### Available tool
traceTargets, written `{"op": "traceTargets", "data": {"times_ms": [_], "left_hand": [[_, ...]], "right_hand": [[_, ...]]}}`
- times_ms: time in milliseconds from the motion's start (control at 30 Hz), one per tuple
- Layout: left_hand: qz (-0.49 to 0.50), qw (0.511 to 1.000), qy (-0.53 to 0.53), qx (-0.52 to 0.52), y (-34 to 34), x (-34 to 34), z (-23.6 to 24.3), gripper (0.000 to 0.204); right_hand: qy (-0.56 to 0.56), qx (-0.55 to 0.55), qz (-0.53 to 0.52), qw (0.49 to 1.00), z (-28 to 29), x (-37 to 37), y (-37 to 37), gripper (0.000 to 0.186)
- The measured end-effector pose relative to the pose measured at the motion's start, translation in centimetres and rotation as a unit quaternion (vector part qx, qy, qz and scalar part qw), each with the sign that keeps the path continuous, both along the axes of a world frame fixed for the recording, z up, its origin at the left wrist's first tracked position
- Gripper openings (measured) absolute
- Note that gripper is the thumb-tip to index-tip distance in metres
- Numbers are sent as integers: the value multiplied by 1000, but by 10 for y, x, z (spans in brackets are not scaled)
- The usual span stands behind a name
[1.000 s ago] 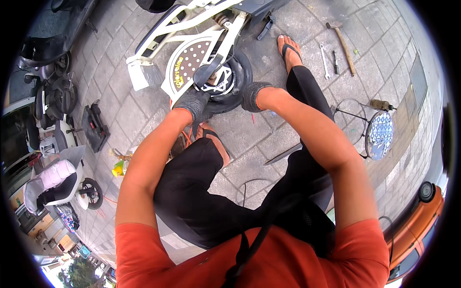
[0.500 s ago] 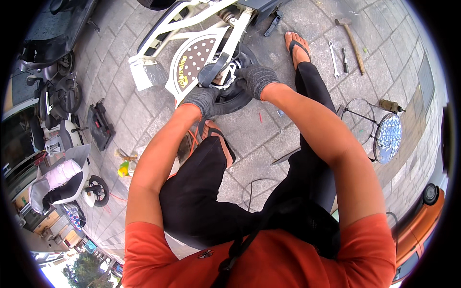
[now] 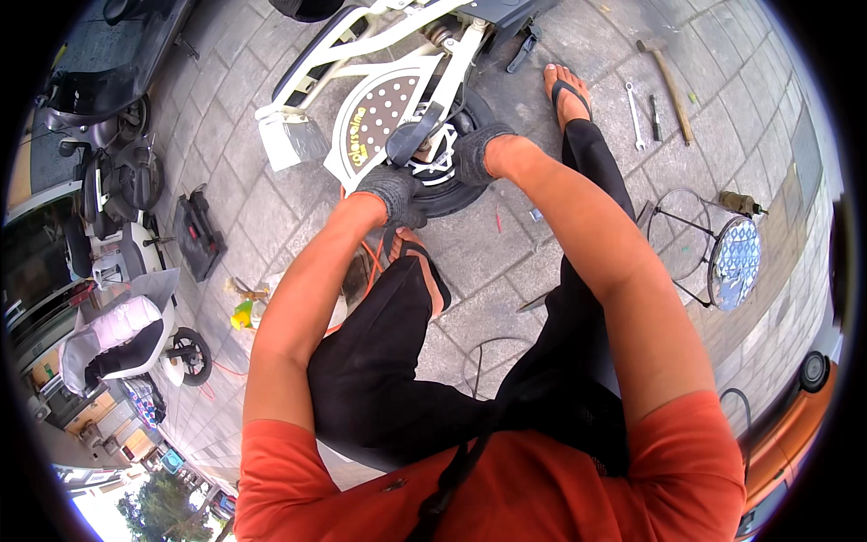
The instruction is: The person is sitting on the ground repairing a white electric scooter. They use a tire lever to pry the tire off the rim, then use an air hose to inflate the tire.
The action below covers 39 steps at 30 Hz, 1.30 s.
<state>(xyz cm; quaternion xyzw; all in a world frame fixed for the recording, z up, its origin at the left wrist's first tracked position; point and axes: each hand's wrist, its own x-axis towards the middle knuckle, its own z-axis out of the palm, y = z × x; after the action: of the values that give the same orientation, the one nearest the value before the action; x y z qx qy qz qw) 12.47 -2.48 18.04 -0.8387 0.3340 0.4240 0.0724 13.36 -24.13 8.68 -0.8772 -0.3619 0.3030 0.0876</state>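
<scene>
Grey paving (image 3: 479, 271) spreads under everything, and an orange car (image 3: 790, 425) stands at the lower right edge. At the top, a white two-wheeler (image 3: 459, 65) fills the area in front of the person, its wheel (image 3: 454, 201) between the two gloved hands. A patterned blue-and-white stool (image 3: 736, 262) lies tipped over to the right. A black case (image 3: 199, 235) rests on the left, and a brown, dotted panel (image 3: 384, 110) sits beside the wheel. The left hand (image 3: 396, 192), fingers bent, is at the wheel's near left edge; the right hand (image 3: 475, 154) curls at its right side. The fingertips are largely hidden, so how tightly either grips cannot be told. Smaller still, a hammer (image 3: 669, 95), a wrench (image 3: 635, 117) and a short black tool (image 3: 656, 122) lie side by side beyond the right foot.
</scene>
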Motion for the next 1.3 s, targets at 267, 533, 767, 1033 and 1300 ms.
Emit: {"op": "traceTargets", "data": {"times_ms": [267, 533, 767, 1033, 1300], "left_hand": [[17, 1000, 8, -13, -2, -11, -10, 60], [240, 956, 68, -157, -3, -29, -52, 61], [230, 959, 38, -159, -12, -35, -55, 66], [192, 966, -41, -169, -21, -41, -73, 58], [243, 953, 6, -179, -39, -41, -81, 54]], "right_hand": [[82, 12, 73, 994, -76, 8, -5, 27], [59, -4, -43, 997, 8, -32, 36, 34], [60, -23, -75, 995, 39, -36, 22, 35], [-52, -81, -116, 989, 69, -15, -3, 33], [-130, -5, -41, 991, 45, -16, -13, 35]]}}
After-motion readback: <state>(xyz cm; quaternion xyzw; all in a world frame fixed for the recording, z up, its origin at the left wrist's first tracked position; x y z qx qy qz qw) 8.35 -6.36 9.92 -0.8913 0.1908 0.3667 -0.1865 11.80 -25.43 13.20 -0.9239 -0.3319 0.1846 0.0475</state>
